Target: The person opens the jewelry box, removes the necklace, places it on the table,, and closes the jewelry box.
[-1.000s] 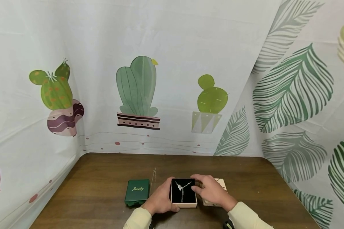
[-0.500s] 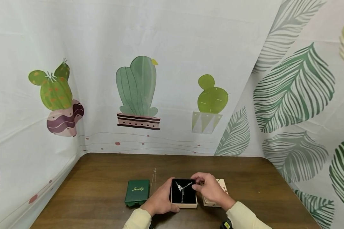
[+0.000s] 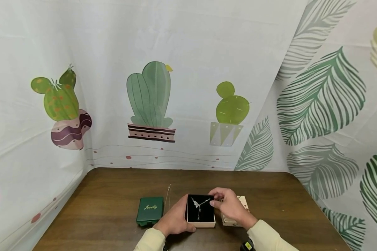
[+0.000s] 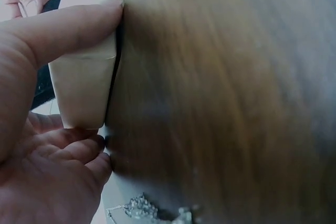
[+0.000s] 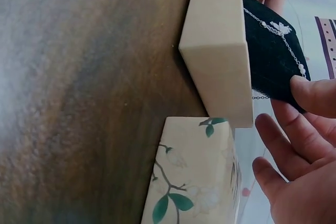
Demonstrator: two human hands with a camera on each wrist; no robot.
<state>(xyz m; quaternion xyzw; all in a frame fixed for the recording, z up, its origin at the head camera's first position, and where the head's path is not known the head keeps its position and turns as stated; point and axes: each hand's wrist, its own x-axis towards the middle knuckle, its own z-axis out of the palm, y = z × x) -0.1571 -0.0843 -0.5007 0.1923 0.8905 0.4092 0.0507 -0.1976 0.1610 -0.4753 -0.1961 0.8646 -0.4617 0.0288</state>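
My left hand (image 3: 176,216) grips a cream box (image 3: 204,225) from its left side, thumb along the near wall and fingers around the far side. A black velvet pad (image 5: 270,59) bearing a silver pendant necklace (image 3: 197,204) sits in the box, its edge standing above the rim in the right wrist view. My right hand (image 3: 230,205) pinches the pad's right corner, thumb on top and fingers behind. A short loop of chain hangs beneath that corner. Beside the box, partly under my right hand, lies a cream lid (image 5: 194,182) with a leaf-and-flower print.
A green jewelry box (image 3: 150,211) with gold lettering stands closed on the left. Between it and my left hand a thin chain necklace (image 3: 168,195) lies on the brown wooden table (image 3: 119,184). Printed cloth (image 3: 194,42) hangs behind the table's back edge.
Very little differs. My right wrist and sleeve have shifted slightly left, with the fingers still at the pad's corner. My left hand stays around the box.
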